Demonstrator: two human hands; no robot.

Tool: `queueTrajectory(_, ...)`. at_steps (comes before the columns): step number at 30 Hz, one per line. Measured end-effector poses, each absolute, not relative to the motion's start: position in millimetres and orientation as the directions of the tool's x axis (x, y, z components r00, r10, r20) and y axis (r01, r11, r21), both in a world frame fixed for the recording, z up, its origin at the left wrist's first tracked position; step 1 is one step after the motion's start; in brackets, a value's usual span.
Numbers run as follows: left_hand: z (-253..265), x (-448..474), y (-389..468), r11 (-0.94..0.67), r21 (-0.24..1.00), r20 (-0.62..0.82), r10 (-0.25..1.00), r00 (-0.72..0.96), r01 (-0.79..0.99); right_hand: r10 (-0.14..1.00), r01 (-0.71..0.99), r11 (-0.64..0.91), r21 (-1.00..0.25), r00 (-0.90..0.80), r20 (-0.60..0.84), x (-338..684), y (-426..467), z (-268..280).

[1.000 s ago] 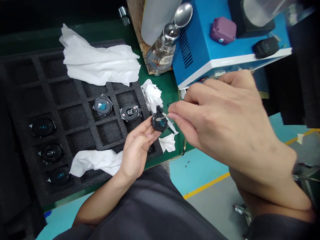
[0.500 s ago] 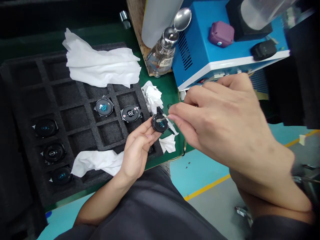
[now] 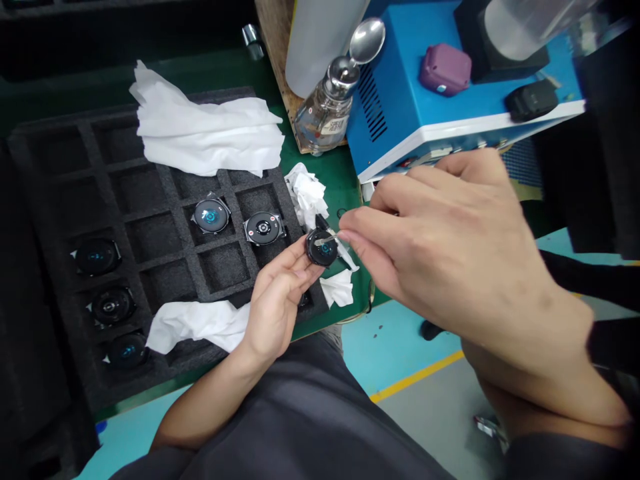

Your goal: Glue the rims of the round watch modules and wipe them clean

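My left hand (image 3: 277,303) holds a round black watch case (image 3: 326,250) by its edge, between thumb and fingers, just past the tray's right side. Blue graphics show on its dark face. My right hand (image 3: 450,240) is closed in a pinch around a thin metal tool (image 3: 327,239), whose tip meets or hovers just over the watch face. Most of that tool is hidden inside my fingers. A black foam tray (image 3: 170,230) lies to the left, with a silver-rimmed watch (image 3: 212,215) and another watch with red-marked stickers (image 3: 264,229) in its compartments.
Several dark watches (image 3: 111,305) sit along the tray's left. White cloths (image 3: 210,137) drape over it, and crumpled tissue (image 3: 306,190) lies beside it. Behind stand a glass bottle (image 3: 323,120) with a metal top and a blue machine (image 3: 400,73) carrying a purple case (image 3: 445,69).
The view has shifted slightly, so everything sits a little farther right. Both hands keep their hold on the watch case and the tool, nearly still relative to each other.
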State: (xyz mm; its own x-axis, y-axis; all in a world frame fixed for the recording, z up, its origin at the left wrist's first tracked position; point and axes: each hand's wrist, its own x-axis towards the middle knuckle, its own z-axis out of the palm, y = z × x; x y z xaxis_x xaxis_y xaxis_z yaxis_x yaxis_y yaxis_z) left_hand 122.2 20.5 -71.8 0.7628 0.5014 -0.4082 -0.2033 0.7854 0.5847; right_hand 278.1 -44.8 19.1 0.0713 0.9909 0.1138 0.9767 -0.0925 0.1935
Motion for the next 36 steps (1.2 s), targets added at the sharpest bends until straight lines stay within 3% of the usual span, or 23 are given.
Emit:
queueTrajectory(10, -71.5, 122.3, 20.5, 0.788, 0.583, -0.413, 0.499, 0.762, -0.2, 0.99, 0.985, -0.123, 0.12, 0.114, 0.079, 276.9, -44.2, 21.5)
queueTrajectory(36, -70.9, 121.7, 20.4, 0.785, 0.586, -0.412, 0.503, 0.76, -0.202, 0.988, 0.986, -0.139, 0.097, 0.131, 0.085, 277.4, -43.7, 21.0)
